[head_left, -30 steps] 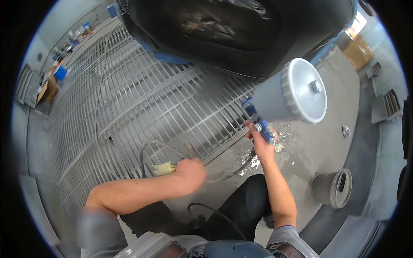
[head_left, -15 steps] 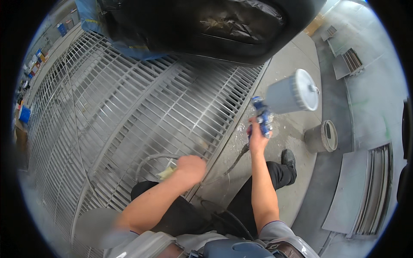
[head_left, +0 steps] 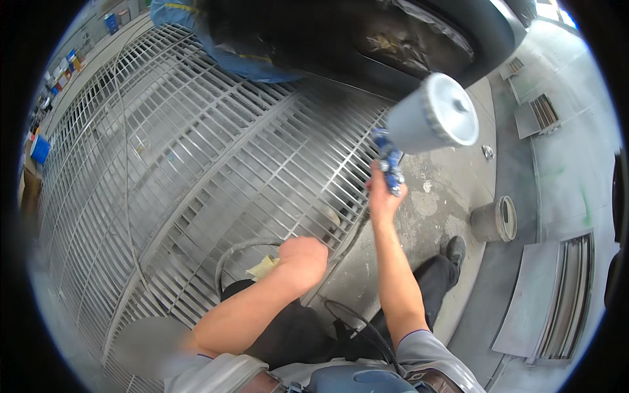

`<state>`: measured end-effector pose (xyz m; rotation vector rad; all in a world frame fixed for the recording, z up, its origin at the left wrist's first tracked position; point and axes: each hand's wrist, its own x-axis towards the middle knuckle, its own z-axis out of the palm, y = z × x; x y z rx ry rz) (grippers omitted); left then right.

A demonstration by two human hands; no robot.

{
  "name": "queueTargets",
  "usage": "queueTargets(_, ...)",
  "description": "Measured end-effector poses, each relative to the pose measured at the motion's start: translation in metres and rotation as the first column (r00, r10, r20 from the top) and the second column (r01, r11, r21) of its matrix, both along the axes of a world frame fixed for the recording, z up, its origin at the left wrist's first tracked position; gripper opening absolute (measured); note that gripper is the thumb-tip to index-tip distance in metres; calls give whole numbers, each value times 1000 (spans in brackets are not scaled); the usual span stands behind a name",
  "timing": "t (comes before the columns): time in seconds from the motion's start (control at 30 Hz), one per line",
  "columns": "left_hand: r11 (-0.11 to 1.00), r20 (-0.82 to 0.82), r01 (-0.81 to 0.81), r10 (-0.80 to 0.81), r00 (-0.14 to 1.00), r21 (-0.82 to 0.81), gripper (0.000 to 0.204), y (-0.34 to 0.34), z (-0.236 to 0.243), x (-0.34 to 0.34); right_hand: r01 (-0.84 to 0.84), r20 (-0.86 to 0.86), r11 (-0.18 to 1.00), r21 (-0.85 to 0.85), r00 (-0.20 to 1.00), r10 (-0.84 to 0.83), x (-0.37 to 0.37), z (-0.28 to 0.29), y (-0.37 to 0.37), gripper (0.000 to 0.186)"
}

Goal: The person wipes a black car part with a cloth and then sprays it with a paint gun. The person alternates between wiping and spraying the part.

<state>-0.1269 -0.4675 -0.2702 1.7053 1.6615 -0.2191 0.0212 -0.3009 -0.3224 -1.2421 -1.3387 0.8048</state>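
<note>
Here the right hand [head_left: 385, 199] is gripping the likely top-heavy spray gun [head_left: 392, 169] below its cup [head_left: 415, 123], the left hand [head_left: 304, 259] clutching a hose [head_left: 244, 246].

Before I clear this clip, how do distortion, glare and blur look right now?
In the head view, the grating bends toward the dark round rim; in the head view, the bright opening at upper right looks washed out; in the head view, a soft grey smudge sits beside the left forearm, while the right hand and spray gun are readable.
</note>
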Motion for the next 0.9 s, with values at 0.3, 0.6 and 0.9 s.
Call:
queueTargets(0.3,986,-40,-160,159,987,-41,25,-15,-13,-23,-508,72,861,-10,859,507,-128,39,15,43)
queueTargets(0.6,996,-7,-69,70,998,56,22,14,-22,8,-132,78,988,-75,987,138,73,32,49,18)
queueTargets(0.9,964,-65,-125,144,988,235,23,44,-16,56,339,-326,940,47,895,-306,216,56,107,18)
